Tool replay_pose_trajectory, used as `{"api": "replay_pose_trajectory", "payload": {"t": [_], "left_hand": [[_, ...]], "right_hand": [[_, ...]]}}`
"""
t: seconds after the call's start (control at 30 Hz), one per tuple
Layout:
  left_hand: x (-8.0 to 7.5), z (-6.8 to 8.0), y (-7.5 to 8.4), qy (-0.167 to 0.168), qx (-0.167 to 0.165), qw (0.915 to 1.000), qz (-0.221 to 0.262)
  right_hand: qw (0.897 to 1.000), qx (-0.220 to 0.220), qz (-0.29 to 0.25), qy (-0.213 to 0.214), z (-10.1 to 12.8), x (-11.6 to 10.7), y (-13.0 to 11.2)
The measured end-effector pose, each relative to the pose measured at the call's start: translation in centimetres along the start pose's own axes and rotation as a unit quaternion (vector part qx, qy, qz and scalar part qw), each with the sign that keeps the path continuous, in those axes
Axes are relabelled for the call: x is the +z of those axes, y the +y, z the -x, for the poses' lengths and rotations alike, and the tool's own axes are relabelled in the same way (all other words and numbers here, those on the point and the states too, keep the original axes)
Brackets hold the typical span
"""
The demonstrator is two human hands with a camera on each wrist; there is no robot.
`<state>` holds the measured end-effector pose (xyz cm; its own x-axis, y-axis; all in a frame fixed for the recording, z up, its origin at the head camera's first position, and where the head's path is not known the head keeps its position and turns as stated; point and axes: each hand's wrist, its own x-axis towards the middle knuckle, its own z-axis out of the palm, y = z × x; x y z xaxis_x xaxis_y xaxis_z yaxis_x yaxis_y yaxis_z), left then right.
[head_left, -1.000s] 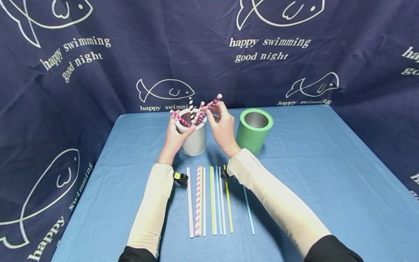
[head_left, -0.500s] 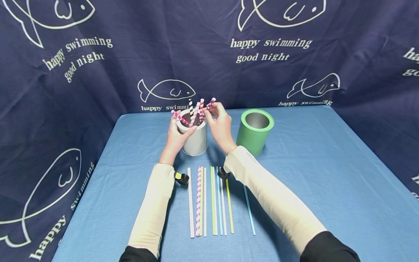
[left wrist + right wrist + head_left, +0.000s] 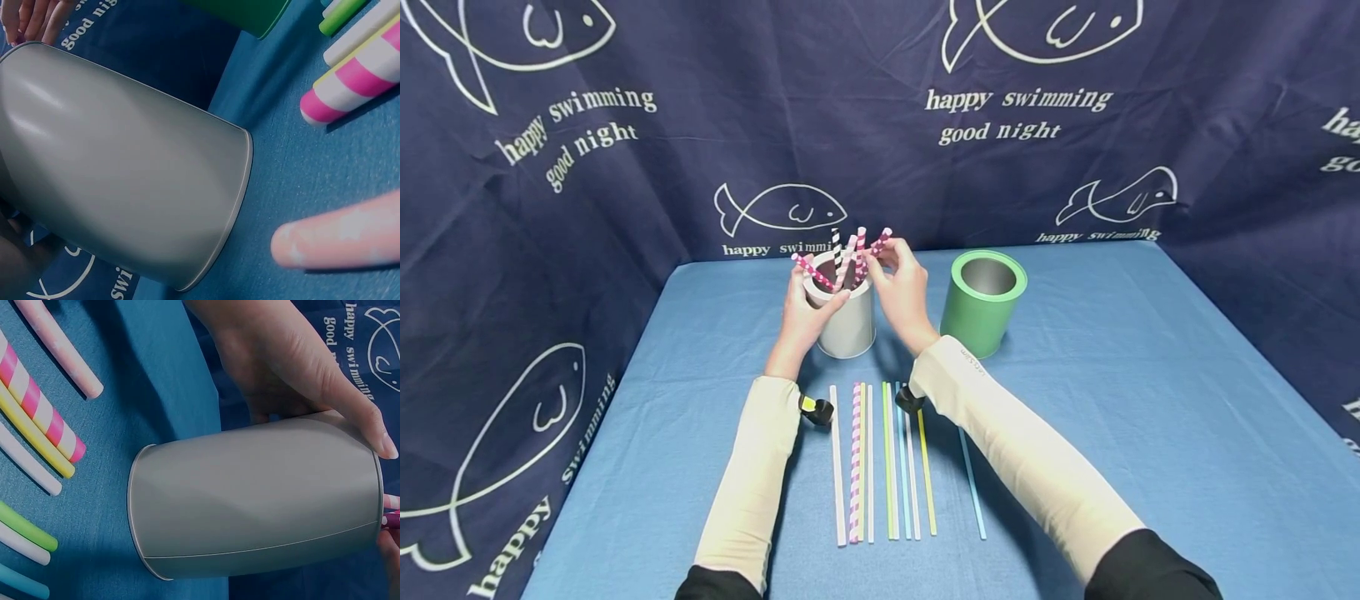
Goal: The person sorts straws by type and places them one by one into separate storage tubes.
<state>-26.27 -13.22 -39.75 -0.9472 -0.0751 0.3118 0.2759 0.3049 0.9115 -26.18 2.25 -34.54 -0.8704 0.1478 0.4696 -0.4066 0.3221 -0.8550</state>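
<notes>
Pink-dotted straw point(image 3: 880, 242) sits lower in the grey cup point(image 3: 847, 321) than a second ago; my right hand point(image 3: 901, 287) pinches its top end, my left hand point(image 3: 801, 310) wraps the cup on the table point(image 3: 1112, 375), so it's nearly seated.

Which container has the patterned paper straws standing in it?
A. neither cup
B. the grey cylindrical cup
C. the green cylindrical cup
B: the pink-striped and black-striped paper straws stand in the grey cylindrical cup, which the left hand grips, while the green cylindrical cup beside it shows a bare inside.
</notes>
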Motion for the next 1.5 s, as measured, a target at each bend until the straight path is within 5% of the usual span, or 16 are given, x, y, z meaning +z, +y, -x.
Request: {"api": "replay_pose_trajectory", "payload": {"t": [0.57,1.17,1.33,1.5], "left_hand": [[-0.1,0.0,0.0,0.001,0.008,0.9999,0.013],[-0.1,-0.1,-0.1,0.004,0.004,0.9999,0.012],[-0.1,-0.1,-0.3,0.003,0.003,0.9999,0.011],[0.0,-0.2,-0.4,0.005,0.004,1.0,0.007]], "right_hand": [[1.0,0.013,-0.023,-0.008,0.3,-0.1,0.3],[0.998,0.066,-0.014,0.004,2.8,-3.6,3.0],[0.995,0.094,0.014,-0.025,3.6,-4.0,2.8],[0.985,0.123,0.054,-0.105,4.5,-4.0,2.6]]}}
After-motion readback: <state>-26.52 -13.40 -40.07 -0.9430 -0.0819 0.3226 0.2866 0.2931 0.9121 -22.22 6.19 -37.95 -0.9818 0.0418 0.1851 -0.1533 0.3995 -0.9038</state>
